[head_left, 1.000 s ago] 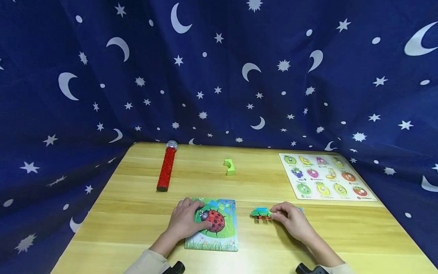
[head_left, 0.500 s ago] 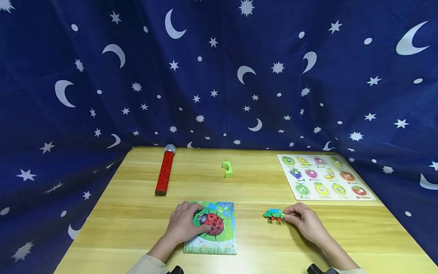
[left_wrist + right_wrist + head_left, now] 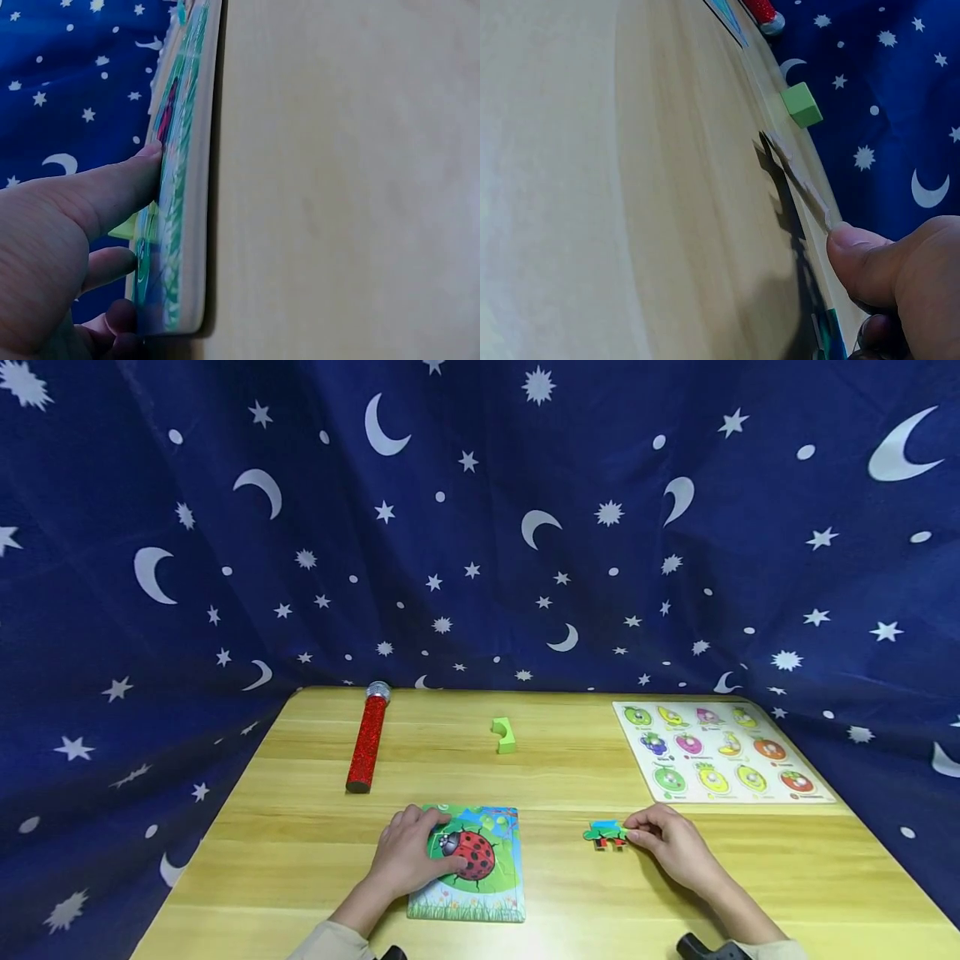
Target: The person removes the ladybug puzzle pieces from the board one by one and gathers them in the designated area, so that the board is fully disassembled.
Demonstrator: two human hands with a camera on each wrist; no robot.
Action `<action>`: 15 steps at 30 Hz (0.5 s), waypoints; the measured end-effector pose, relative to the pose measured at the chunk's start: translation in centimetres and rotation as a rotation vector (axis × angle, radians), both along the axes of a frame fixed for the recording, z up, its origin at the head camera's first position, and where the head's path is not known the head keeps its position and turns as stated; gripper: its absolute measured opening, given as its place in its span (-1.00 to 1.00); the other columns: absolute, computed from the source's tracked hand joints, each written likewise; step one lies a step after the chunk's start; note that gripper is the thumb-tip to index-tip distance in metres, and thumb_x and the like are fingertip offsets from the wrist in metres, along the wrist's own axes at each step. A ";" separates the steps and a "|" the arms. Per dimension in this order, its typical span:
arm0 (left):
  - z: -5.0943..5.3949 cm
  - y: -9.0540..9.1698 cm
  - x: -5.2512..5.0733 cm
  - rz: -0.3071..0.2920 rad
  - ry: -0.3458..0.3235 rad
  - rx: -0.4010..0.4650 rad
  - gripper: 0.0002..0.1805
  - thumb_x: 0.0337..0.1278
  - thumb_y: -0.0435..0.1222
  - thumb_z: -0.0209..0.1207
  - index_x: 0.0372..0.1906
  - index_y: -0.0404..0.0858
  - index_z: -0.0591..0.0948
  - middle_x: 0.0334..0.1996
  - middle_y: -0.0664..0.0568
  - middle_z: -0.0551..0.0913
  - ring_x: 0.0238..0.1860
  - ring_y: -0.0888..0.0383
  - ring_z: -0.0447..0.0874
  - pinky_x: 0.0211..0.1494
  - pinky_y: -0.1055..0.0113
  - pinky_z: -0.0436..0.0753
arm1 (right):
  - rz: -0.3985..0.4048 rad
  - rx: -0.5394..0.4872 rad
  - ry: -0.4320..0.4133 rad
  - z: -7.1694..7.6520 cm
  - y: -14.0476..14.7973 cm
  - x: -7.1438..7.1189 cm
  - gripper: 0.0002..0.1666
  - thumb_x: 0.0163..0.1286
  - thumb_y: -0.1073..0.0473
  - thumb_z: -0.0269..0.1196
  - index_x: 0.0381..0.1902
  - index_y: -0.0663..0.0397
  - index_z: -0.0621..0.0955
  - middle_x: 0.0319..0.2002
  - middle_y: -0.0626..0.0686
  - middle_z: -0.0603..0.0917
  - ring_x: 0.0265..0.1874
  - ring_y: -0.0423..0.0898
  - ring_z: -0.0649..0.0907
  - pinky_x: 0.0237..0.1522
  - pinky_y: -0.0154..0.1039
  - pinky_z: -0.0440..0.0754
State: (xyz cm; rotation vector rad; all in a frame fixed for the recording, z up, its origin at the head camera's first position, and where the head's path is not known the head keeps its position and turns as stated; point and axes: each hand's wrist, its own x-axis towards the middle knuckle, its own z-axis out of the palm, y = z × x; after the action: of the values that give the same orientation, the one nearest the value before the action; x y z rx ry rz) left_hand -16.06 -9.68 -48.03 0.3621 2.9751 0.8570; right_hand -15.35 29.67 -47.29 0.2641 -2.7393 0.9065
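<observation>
We look down on a wooden surface (image 3: 262, 860) and take the ladybug board (image 3: 487, 864) as the middle of our clock. At its nine o'clock side the left hand (image 3: 408, 853) rests with fingers relaxed and spread, its thumb on the printed ladybug; this hand covers the left part of the picture, so we cannot read what lies beneath. At three o'clock, well apart from the board, the right hand (image 3: 671, 843) pinches a puzzle piece (image 3: 606, 832), blue, green and red; its right end is hidden by the fingers. In the right wrist view this piece shows almost only its thin edge, beside a dark shadow, and near the bottom a blue-green bit (image 3: 832, 330) is cut off, so we cannot tell what it is. A green block (image 3: 505, 737) stands between twelve and one o'clock, a red microphone (image 3: 367, 743) lies between ten and eleven, and a fruit board (image 3: 720, 756) at two. Both sleeves (image 3: 330, 941) are cut by the lower border.
</observation>
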 end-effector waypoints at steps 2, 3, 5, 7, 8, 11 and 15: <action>0.0 0.0 0.0 0.001 -0.001 -0.002 -0.27 -0.22 0.15 0.47 0.13 -0.07 0.59 -0.18 0.07 0.46 -0.12 0.14 0.33 -0.07 0.18 0.38 | -0.003 0.003 -0.002 -0.1 0.1 0.0 -0.84 0.15 0.34 0.39 -0.41 -0.04 0.68 -0.40 -0.16 0.60 -0.45 -0.49 0.41 -0.43 -0.41 0.44; 0.0 0.0 0.0 0.001 -0.002 -0.003 -0.27 -0.22 0.15 0.47 0.13 -0.07 0.59 -0.18 0.07 0.46 -0.12 0.14 0.33 -0.07 0.18 0.38 | -0.005 0.006 -0.005 -0.2 0.1 0.1 -0.85 0.15 0.34 0.40 -0.41 -0.04 0.68 -0.40 -0.16 0.60 -0.45 -0.49 0.41 -0.43 -0.41 0.44; 0.0 0.0 0.0 -0.001 -0.001 -0.005 -0.26 -0.23 0.15 0.47 0.14 -0.07 0.59 -0.17 0.07 0.46 -0.12 0.14 0.33 -0.07 0.19 0.38 | -0.007 0.009 -0.002 -0.3 0.2 0.2 -0.85 0.15 0.33 0.40 -0.41 -0.04 0.68 -0.40 -0.16 0.60 -0.45 -0.50 0.41 -0.43 -0.41 0.44; 0.0 0.0 -0.1 -0.003 -0.005 -0.004 -0.25 -0.23 0.15 0.46 0.14 -0.07 0.58 -0.17 0.07 0.46 -0.13 0.14 0.32 -0.07 0.19 0.38 | -0.003 0.018 0.022 -0.3 0.3 0.1 -0.83 0.13 0.34 0.41 -0.41 -0.04 0.68 -0.40 -0.17 0.60 -0.46 -0.50 0.40 -0.44 -0.41 0.43; 0.0 0.0 -0.1 -0.003 -0.008 -0.002 -0.25 -0.22 0.15 0.46 0.15 -0.07 0.58 -0.17 0.07 0.46 -0.13 0.14 0.32 -0.07 0.19 0.37 | 0.002 0.026 0.042 -0.3 0.3 0.1 -0.82 0.11 0.35 0.41 -0.42 -0.05 0.68 -0.41 -0.17 0.60 -0.45 -0.49 0.39 -0.44 -0.41 0.42; 0.1 0.0 0.0 0.000 -0.018 0.001 -0.25 -0.22 0.16 0.46 0.15 -0.08 0.58 -0.18 0.07 0.45 -0.14 0.14 0.31 -0.09 0.21 0.36 | 0.029 0.070 0.106 -0.4 0.4 -0.1 -0.80 0.07 0.35 0.44 -0.44 -0.07 0.69 -0.41 -0.19 0.61 -0.42 -0.47 0.42 -0.40 -0.38 0.44; 0.0 0.0 0.0 0.000 -0.018 0.004 -0.25 -0.22 0.16 0.46 0.15 -0.08 0.58 -0.20 0.08 0.44 -0.16 0.15 0.30 -0.10 0.23 0.34 | 0.062 0.139 0.138 -0.4 0.6 -0.3 -0.79 0.03 0.31 0.47 -0.45 -0.12 0.70 -0.41 -0.23 0.62 -0.37 -0.41 0.48 -0.34 -0.33 0.47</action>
State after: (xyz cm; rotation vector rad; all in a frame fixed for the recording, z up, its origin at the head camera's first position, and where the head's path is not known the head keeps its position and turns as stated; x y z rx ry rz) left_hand -16.05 -9.65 -48.06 0.3521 2.9576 0.8614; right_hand -15.63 30.30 -47.71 0.4225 -2.6818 0.6862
